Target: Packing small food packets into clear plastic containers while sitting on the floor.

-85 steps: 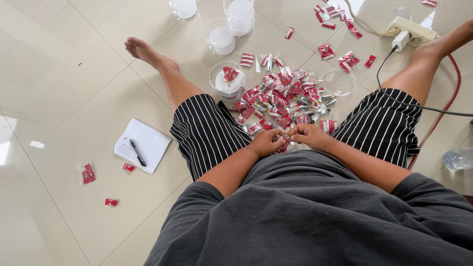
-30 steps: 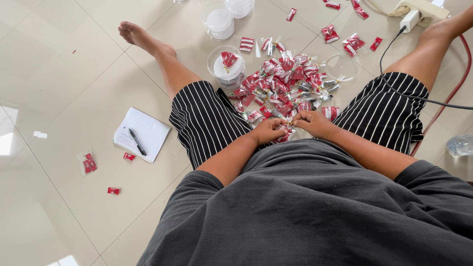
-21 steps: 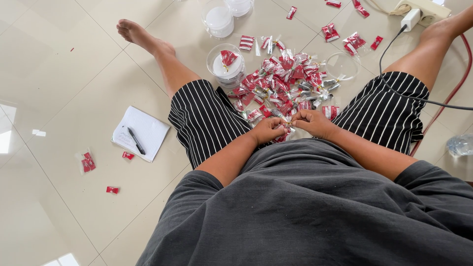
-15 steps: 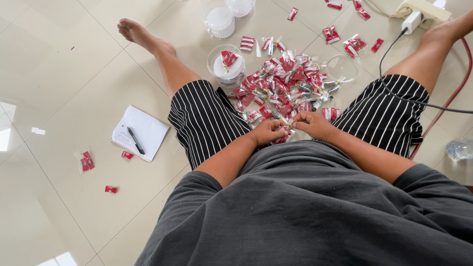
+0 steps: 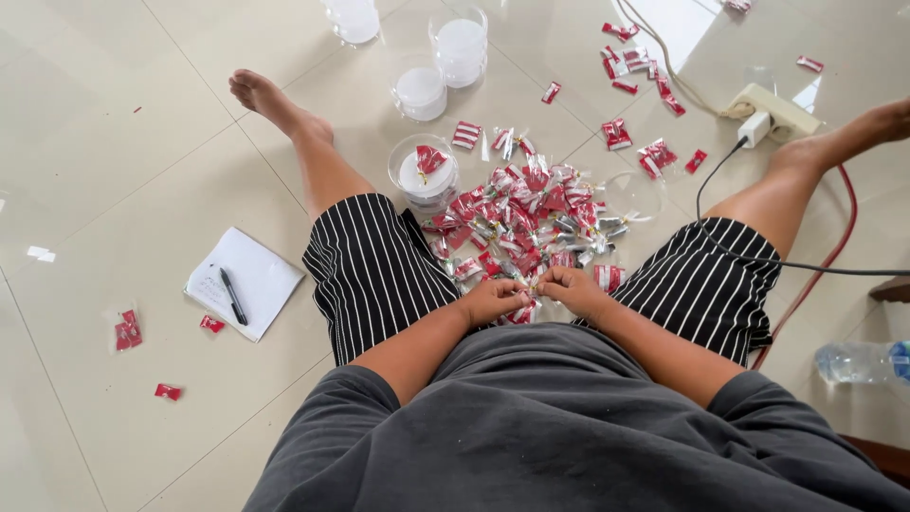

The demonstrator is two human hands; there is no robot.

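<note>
The person sits with legs spread wide, both forearms reaching forward and down so that the hands meet in the middle, between the thighs. The left hand (image 5: pixel 493 301) is curled, knuckles up, its fingers folded inward toward the other hand. The right hand (image 5: pixel 576 289) mirrors it, fingers bent and pinched close, fingertips almost touching the left's. Both wrists are bent slightly inward. Whether either hand has its fingers fully closed cannot be told from above.

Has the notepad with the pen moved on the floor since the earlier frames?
No. The notepad keeps its place beside the left thigh, with the same small red packet at its corner; only the camera view shifted.
</note>
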